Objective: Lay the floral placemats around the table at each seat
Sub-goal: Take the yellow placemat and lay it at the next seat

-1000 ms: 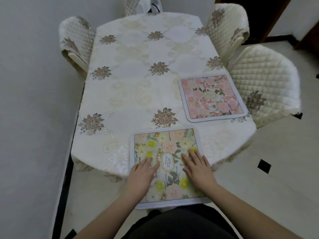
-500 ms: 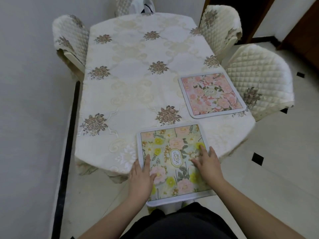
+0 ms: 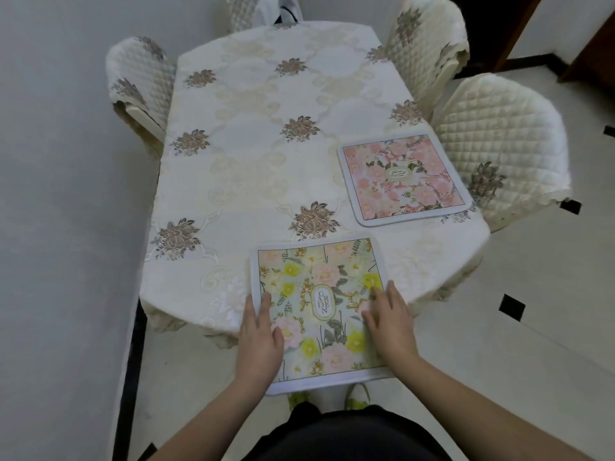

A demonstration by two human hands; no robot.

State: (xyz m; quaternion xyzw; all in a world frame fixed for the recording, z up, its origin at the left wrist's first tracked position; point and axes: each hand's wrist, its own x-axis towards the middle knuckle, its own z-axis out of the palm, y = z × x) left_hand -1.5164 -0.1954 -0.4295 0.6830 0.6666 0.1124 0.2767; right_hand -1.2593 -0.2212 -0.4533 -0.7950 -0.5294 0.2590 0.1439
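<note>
While both hands lie flat on the yellow-and-pink "GARDEN" placemat (image 3: 319, 311), neither grip is clenched: left hand (image 3: 258, 337) has its fingers straight over the mat's 9 o'clock edge, right hand (image 3: 391, 324) has its fingers spread on the 3 o'clock side, both pressing rather than grasping. Mat sits at the tabletop's (image 3: 259, 154) near end, its 6 o'clock half hanging past the tablecloth edge toward the body. Hands bracket it evenly, so neither is nearer. Judgement: coming move is a push toward 12 o'clock until the whole mat is on the cloth. Pink floral placemat (image 3: 404, 179) lies well apart at 2 o'clock, in front of the near right quilted chair (image 3: 499, 128). Other seats carry no mat yet.
</note>
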